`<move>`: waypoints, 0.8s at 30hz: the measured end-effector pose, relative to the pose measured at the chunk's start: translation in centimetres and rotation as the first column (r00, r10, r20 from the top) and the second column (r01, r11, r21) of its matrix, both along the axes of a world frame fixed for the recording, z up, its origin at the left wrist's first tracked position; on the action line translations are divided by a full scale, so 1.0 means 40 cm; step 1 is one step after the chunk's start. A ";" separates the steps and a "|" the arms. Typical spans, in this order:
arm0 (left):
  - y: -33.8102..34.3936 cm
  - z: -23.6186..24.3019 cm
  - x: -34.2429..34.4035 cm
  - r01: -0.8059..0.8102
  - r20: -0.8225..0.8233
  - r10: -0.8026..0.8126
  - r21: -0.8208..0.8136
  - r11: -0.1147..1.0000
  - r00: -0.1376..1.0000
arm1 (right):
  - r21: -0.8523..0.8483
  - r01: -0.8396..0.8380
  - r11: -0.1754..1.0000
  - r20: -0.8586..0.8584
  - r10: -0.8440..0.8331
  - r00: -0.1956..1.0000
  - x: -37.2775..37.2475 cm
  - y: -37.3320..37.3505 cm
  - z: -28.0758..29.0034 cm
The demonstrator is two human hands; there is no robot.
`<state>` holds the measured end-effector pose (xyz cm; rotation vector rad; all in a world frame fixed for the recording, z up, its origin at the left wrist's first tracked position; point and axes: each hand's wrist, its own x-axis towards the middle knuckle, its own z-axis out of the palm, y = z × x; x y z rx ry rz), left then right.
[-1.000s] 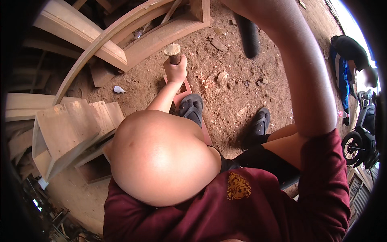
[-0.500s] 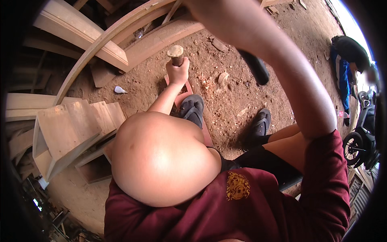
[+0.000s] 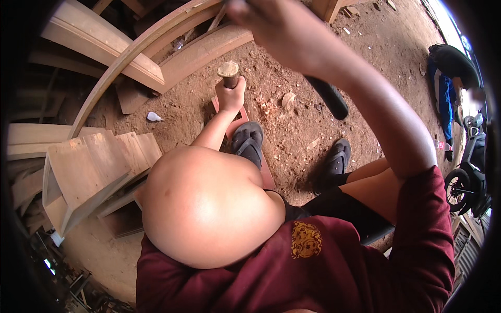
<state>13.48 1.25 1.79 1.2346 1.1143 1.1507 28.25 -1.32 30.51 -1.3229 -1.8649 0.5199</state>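
My left hand (image 3: pixel 229 97) is closed round an upright chisel (image 3: pixel 228 70) with a brown handle and a pale, frayed, flattened top. The blade is hidden below the fist. Under that hand lies a reddish board (image 3: pixel 267 178), running back beneath my sandalled left foot (image 3: pixel 247 142). My right hand (image 3: pixel 284 39) is raised high at the top of the view, close to the camera and slightly blurred. It grips a black-handled tool (image 3: pixel 330 99), whose rounded grip end sticks out below the hand. The tool's other end cannot be made out.
Wood shavings (image 3: pixel 269 108) lie on the dirt floor beside the board. Curved and straight timber pieces (image 3: pixel 206 49) fill the upper left. A wooden assembly (image 3: pixel 88 164) stands at left, near a small white bottle (image 3: pixel 154 116). Far right, a person (image 3: pixel 453 70) bends near a motorcycle (image 3: pixel 464 182).
My right hand has shifted a little left, and the black handle's end has come slightly lower. My left hand and the chisel have stayed nearly still.
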 end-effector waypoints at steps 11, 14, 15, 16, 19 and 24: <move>-0.008 -0.031 0.011 0.013 -0.061 -0.014 -0.002 1.000 0.998 | -0.757 0.041 0.652 0.277 0.264 0.924 0.173 -0.083 -0.225; 0.023 -0.024 0.014 -0.018 0.153 0.047 -0.186 0.982 0.987 | -0.899 0.149 0.412 0.197 0.077 0.977 0.229 -0.184 -0.095; 0.037 -0.011 0.027 -0.018 0.242 0.080 -0.249 0.968 0.967 | -0.930 0.186 0.317 0.187 -0.027 0.982 0.245 -0.213 -0.047; 0.066 -0.020 0.015 -0.022 0.224 0.088 -0.280 0.960 0.971 | -0.952 0.203 0.228 0.179 -0.120 0.976 0.256 -0.239 -0.008; 0.140 -0.067 0.002 -0.012 0.184 0.089 -0.385 0.923 0.979 | -0.951 -0.047 0.304 -0.181 -0.429 0.885 0.330 -0.342 0.041; 0.247 -0.146 -0.116 -0.041 0.194 0.165 -0.520 0.853 0.967 | -0.872 -0.164 0.461 -0.460 -0.659 0.595 0.300 -0.367 0.132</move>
